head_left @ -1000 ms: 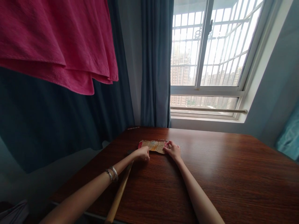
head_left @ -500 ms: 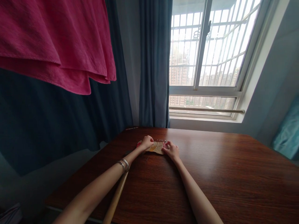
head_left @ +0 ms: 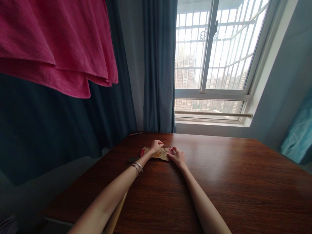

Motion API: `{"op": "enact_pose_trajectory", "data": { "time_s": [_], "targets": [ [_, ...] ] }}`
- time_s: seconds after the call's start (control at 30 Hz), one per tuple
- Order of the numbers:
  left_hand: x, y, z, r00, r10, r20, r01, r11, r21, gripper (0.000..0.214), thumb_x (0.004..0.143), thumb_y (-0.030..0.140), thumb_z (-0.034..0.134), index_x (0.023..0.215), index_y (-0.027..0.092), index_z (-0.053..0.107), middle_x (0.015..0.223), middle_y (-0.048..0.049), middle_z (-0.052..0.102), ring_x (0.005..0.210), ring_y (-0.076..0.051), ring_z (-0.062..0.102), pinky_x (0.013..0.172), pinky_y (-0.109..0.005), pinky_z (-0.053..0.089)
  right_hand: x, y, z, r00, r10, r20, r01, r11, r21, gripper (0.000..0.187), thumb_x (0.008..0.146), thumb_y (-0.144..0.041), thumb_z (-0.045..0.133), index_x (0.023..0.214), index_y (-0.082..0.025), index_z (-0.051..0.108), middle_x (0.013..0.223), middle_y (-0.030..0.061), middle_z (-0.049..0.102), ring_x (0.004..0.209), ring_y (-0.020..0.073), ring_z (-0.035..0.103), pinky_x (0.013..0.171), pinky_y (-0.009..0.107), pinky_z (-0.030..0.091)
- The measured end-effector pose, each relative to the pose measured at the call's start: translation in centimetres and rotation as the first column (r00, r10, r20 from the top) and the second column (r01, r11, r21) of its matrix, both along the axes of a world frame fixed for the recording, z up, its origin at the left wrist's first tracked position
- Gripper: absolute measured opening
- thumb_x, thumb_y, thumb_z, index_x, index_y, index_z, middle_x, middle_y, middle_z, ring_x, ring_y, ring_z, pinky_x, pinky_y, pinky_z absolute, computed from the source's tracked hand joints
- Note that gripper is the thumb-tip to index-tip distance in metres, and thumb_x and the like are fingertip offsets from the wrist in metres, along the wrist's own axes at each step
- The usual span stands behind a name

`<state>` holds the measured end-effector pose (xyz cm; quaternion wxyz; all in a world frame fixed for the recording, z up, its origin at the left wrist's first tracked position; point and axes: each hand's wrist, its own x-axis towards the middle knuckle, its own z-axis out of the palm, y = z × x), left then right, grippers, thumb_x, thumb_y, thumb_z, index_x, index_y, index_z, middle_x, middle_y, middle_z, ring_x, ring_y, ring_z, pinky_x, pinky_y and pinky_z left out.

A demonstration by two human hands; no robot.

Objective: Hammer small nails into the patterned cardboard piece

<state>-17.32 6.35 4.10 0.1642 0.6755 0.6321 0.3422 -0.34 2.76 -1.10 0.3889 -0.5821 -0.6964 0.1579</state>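
Observation:
A small flat beige and red piece with a row of metal pins [head_left: 162, 152] lies on the brown wooden table [head_left: 231, 182], far from me near the curtain. My left hand [head_left: 156, 146], with bracelets on its wrist, rests curled on top of the piece's left half, fingertips pinched at its far edge. My right hand [head_left: 177, 156] lies at the right end of the piece, fingers bent and pressing on it. What the pinched fingers hold, if anything, is too small to see.
A wooden stick [head_left: 114, 216] slants off the table's near left edge under my left forearm. A pink cloth [head_left: 53, 45] hangs at upper left. Dark blue curtains [head_left: 158, 65] and a barred window [head_left: 219, 48] stand behind the table.
My left hand has moved from the near left corner of the piece up and forward onto its far edge. The right hand has stayed at the right end.

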Motion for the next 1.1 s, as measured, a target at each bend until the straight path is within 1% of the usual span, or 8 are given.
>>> {"op": "enact_pose_trajectory", "data": {
  "time_s": [0.17,0.23,0.33,0.43,0.63,0.77,0.87,1.1],
  "targets": [
    [-1.2,-1.6,2.1,1.0,-0.026,-0.012,0.027,1.0,0.009,0.024,0.067,0.028,0.056,0.078,0.01,0.068,0.078,-0.008,0.067,0.071,-0.016,0.06,0.063,-0.023,0.045,0.0,0.0,0.0,1.0,-0.004,0.015,0.004,1.0,0.013,0.041,0.064,-0.045,0.058,0.102,-0.028,0.053,0.1,-0.0005,0.064,0.095,0.0192,0.055,0.094,0.04,0.023],
    [-2.2,-2.9,2.5,0.99,-0.127,-0.058,0.114,0.976,-0.184,0.024,0.061,0.03,0.059,0.071,0.01,0.068,0.067,-0.0053,0.066,0.061,-0.015,0.058,0.055,-0.022,0.043,0.0,0.0,0.1,1.0,-0.002,0.017,0.002,1.0,0.007,0.042,0.064,-0.044,0.058,0.102,-0.028,0.052,0.1,-0.0007,0.064,0.095,0.0191,0.056,0.094,0.041,0.023],
    [-3.3,-5.0,2.2,0.955,-0.285,-0.079,0.212,0.848,-0.486,0.022,0.054,0.03,0.064,0.064,0.011,0.068,0.055,-0.0028,0.062,0.048,-0.012,0.054,0.045,-0.02,0.038,0.0,-0.1,0.2,1.0,-0.005,0.009,0.005,1.0,-0.002,0.042,0.065,-0.043,0.058,0.103,-0.028,0.051,0.1,-0.0004,0.063,0.096,0.0195,0.055,0.094,0.042,0.023],
    [-3.4,-6.3,1.1,0.927,-0.363,-0.098,0.249,0.788,-0.563,0.015,0.049,0.025,0.066,0.057,0.012,0.067,0.049,-0.0021,0.06,0.044,-0.011,0.051,0.042,-0.019,0.035,-0.1,-0.1,0.1,1.0,-0.01,0.011,0.01,1.0,0.0,0.041,0.065,-0.042,0.058,0.103,-0.028,0.052,0.1,-0.0001,0.063,0.096,0.0197,0.055,0.095,0.042,0.023],
    [-2.5,-6.2,-0.2,0.912,-0.382,-0.147,0.259,0.816,-0.517,0.016,0.047,0.026,0.068,0.052,0.012,0.066,0.047,-0.0015,0.059,0.047,-0.013,0.053,0.044,-0.02,0.036,-0.1,0.0,-0.1,1.0,-0.01,0.006,0.01,1.0,0.012,0.042,0.064,-0.045,0.058,0.102,-0.028,0.052,0.1,0.0003,0.063,0.096,0.0194,0.055,0.095,0.04,0.022],
    [-1.5,-4.3,0.6,0.941,-0.261,-0.217,0.211,0.951,-0.227,0.019,0.057,0.027,0.062,0.067,0.013,0.069,0.063,-0.003,0.065,0.062,-0.015,0.058,0.056,-0.021,0.041,0.0,0.0,0.0,1.0,-0.01,0.005,0.01,1.0,0.005,0.044,0.063,-0.045,0.059,0.103,-0.028,0.052,0.1,0.0,0.063,0.096,0.0192,0.055,0.094,0.039,0.023],
    [-0.7,-2.2,0.9,0.966,-0.128,-0.223,0.121,0.992,-0.046,0.022,0.062,0.022,0.058,0.078,0.012,0.069,0.077,-0.0064,0.068,0.071,-0.016,0.059,0.064,-0.022,0.041,0.1,0.0,0.1,1.0,-0.007,-0.001,0.007,1.0,0.008,0.043,0.064,-0.045,0.058,0.103,-0.028,0.052,0.1,0.0,0.063,0.096,0.019,0.055,0.094,0.039,0.023],
    [0.6,0.0,-0.6,0.969,-0.168,-0.183,0.154,0.984,-0.09,0.02,0.064,0.018,0.054,0.073,0.008,0.069,0.066,-0.0054,0.065,0.062,-0.014,0.055,0.055,-0.021,0.036,0.2,0.0,0.1,1.0,0.016,0.002,-0.016,1.0,-0.007,0.039,0.064,-0.046,0.058,0.098,-0.027,0.054,0.099,-0.0005,0.063,0.095,0.0184,0.055,0.094,0.039,0.02]
  ]
}}
